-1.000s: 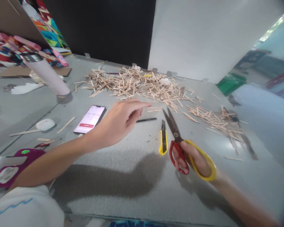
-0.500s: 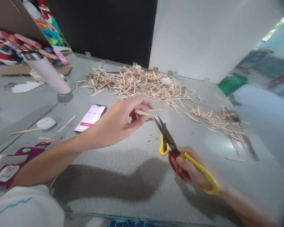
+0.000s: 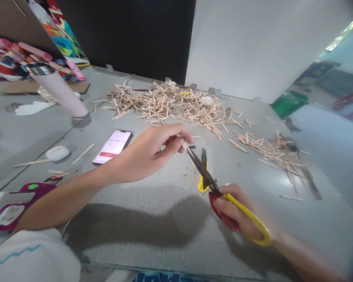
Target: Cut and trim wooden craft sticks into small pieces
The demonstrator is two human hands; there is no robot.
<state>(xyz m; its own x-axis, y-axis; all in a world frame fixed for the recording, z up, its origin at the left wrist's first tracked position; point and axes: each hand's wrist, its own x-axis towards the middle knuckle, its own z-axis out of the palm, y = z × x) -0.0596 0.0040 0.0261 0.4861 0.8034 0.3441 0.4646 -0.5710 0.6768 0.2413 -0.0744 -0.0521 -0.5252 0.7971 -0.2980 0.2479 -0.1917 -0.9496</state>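
Observation:
Between the thumb and fingers of my left hand (image 3: 160, 150) is a wooden craft stick (image 3: 184, 145), mostly hidden by the fingers. My right hand (image 3: 238, 211) is wrapped round the scissors (image 3: 206, 174), which have one yellow and one red handle. The dark blades point up and left, their tips at the stick by my left fingertips. The blades look nearly closed; whether they touch the stick I cannot tell. Beneath the scissors lies a yellow utility knife (image 3: 204, 156) on the grey table.
A wide heap of craft sticks (image 3: 161, 102) lies at the back, with a smaller pile (image 3: 270, 150) at right. On the left are a phone (image 3: 113, 147) showing a timer, a white earbud case (image 3: 57, 153), a pale tumbler (image 3: 60, 92) and a purple power strip (image 3: 14, 211).
The stick in my left hand has turned and now shows only a short end. The scissor blades have come closer together, with their tips further left, near my fingertips.

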